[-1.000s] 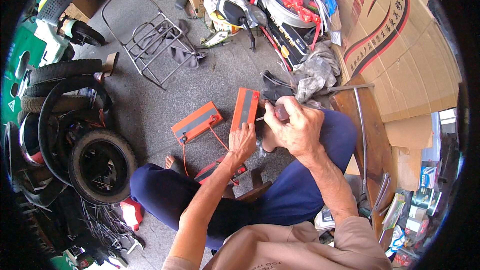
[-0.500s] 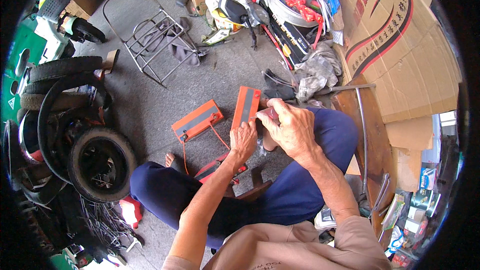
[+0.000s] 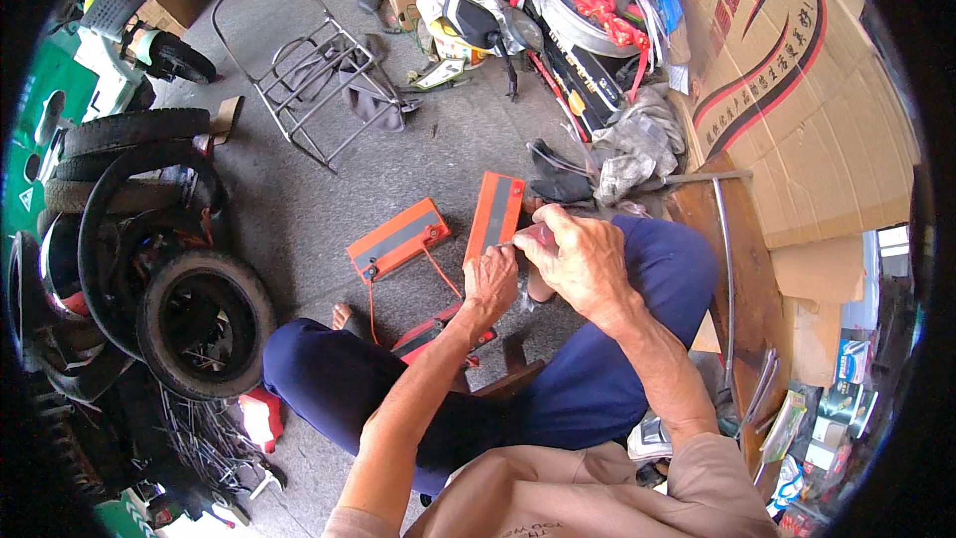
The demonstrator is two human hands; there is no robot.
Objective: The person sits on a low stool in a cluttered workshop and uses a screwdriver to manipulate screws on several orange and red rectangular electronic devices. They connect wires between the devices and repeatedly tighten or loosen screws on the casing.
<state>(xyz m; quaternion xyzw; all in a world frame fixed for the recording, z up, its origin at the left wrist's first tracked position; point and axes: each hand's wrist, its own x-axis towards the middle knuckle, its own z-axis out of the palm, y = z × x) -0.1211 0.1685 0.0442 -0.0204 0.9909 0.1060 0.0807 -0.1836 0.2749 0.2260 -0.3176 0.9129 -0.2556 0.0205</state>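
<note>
Between my knees, several orange batteries with grey stripes stand on the floor. My left hand [image 3: 491,286] is closed at the near end of one orange battery [image 3: 495,211], its fingertips bunched together; what they pinch is hidden. Just to its right, my right hand [image 3: 588,261] grips a small dark red piece [image 3: 539,235], mostly covered by the fingers, with its tip close to my left fingertips. A second orange battery [image 3: 398,239] lies to the left, with dark terminals and a thin red wire [image 3: 441,270]. A third battery [image 3: 428,332] shows partly behind my left forearm.
Tyres [image 3: 204,324] are piled at the left, above a heap of thin metal rods [image 3: 214,443]. A metal rack [image 3: 324,90] lies farther off. Bags and cloths [image 3: 637,134] crowd the far right beside a large cardboard sheet [image 3: 807,110]. A wooden board [image 3: 742,269] stands right of my knee.
The whole view has shifted slightly. Both hands stay at the battery's near end, and the dark red piece's tip is now closer to my left fingertips.
</note>
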